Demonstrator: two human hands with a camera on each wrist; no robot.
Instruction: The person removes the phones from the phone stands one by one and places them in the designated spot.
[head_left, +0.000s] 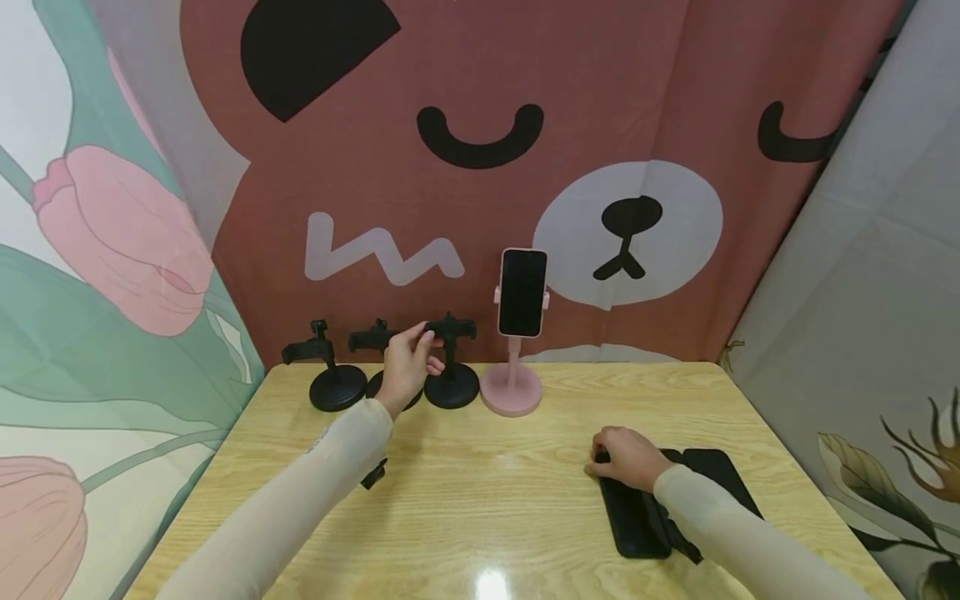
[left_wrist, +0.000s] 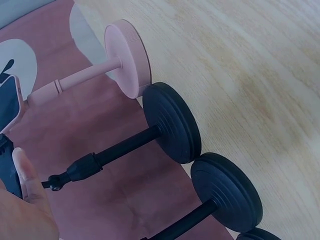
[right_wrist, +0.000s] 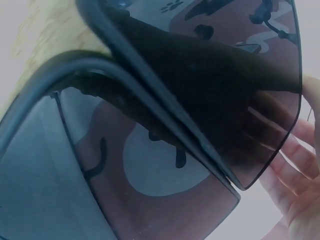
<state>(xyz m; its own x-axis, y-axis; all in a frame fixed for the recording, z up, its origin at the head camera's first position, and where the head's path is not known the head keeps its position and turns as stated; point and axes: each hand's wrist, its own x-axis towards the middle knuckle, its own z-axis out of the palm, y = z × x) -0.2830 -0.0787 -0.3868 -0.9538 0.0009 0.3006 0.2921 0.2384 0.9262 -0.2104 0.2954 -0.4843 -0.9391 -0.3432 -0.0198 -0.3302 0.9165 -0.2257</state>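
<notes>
My left hand (head_left: pixel 407 371) reaches to the back of the table and pinches the clamp of a black phone stand (head_left: pixel 451 386). In the left wrist view the thumb (left_wrist: pixel 27 172) lies against that dark clamp, whose pole joins a round base. At the right, my right hand (head_left: pixel 628 458) holds the far end of a black phone (head_left: pixel 637 521) with curled fingers. Its glossy dark screen (right_wrist: pixel 200 75) fills much of the right wrist view, reflecting the fingers and curtain. Beside it lies another dark phone (head_left: pixel 712 475), partly covered by the sleeve.
A pink phone stand (head_left: pixel 512 392) bears an upright phone (head_left: pixel 522 292). Left of it, two more black phone stands, one at the far left (head_left: pixel 337 387), line the table's back edge. A small black piece (head_left: pixel 373 474) lies beside the left forearm. Printed curtains (head_left: pixel 465 200) surround the wooden table.
</notes>
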